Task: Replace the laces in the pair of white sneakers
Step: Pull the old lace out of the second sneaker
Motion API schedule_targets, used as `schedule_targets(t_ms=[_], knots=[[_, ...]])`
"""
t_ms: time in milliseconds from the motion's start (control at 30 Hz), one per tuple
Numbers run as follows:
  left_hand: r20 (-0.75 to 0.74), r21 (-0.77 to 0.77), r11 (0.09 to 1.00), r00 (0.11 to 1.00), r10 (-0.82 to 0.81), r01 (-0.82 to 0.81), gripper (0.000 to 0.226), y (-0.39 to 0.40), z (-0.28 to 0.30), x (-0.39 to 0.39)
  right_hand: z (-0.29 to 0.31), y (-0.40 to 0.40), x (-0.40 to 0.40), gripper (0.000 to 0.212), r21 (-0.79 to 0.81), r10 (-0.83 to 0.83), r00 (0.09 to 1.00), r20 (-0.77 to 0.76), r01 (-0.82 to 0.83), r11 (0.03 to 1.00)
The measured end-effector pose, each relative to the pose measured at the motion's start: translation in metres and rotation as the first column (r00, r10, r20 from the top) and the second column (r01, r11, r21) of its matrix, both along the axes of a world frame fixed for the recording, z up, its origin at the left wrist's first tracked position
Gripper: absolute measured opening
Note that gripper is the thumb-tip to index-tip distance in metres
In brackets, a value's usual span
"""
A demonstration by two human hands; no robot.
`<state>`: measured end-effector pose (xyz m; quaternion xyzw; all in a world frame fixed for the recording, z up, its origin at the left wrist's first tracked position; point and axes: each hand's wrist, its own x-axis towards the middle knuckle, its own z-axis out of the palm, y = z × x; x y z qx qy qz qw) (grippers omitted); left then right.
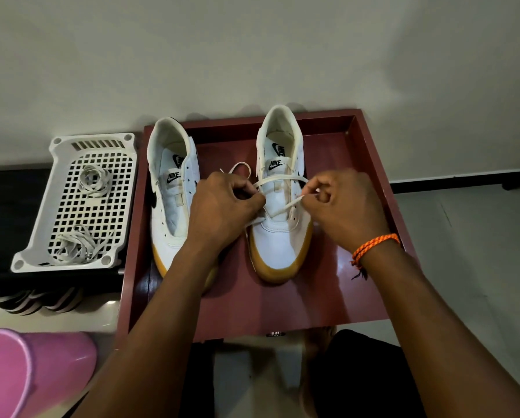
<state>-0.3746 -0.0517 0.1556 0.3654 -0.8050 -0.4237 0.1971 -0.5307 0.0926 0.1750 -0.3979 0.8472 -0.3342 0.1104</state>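
Sneakers: two stand on the red tray (pixel 370 152), toes toward the person, long axes running away; the right sneaker (pixel 279 236) lies directly between both hands, equally near. Left hand (pixel 222 206) and right hand (pixel 343 206) each pinch its one lace (pixel 278 180). The left sneaker (pixel 169 212) is unlaced. Two lace bundles sit in the white basket (pixel 56 251).
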Motion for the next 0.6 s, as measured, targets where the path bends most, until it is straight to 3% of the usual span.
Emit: schedule_targets(t_ms=[67,133,200,300,367,500,600], knots=[[-0.002,0.009,1.000,1.000,-0.005,0.005,0.014,0.000,-0.001,0.000,-0.001,0.002,-0.006,0.009,-0.027,-0.123,0.991,-0.047,0.122,0.992],[-0.005,0.012,1.000,1.000,-0.006,0.006,0.013,0.000,-0.002,0.000,0.000,0.002,-0.005,0.007,-0.070,-0.125,0.991,-0.047,0.121,0.990],[-0.001,0.015,1.000,1.000,-0.003,0.003,0.013,-0.001,-0.002,0.000,0.000,0.000,0.002,0.014,-0.091,0.039,0.999,0.022,-0.036,0.995],[-0.001,0.021,1.000,1.000,-0.008,0.008,0.013,-0.001,-0.001,0.001,-0.008,-0.005,0.019,0.021,0.026,0.206,0.977,0.051,-0.208,0.978],[0.004,0.031,0.999,1.000,-0.008,0.008,0.015,-0.001,0.000,0.000,-0.014,-0.006,0.025,0.015,0.083,0.197,0.980,0.014,-0.198,0.977],[0.008,0.021,1.000,1.000,-0.010,0.010,0.015,-0.001,0.000,0.000,-0.011,-0.006,0.020,0.006,0.052,0.167,0.986,0.021,-0.167,0.985],[0.020,0.002,1.000,1.000,0.008,-0.008,0.015,-0.001,-0.001,0.000,-0.005,-0.003,0.009,0.004,0.005,0.040,0.999,0.013,-0.040,0.999]])
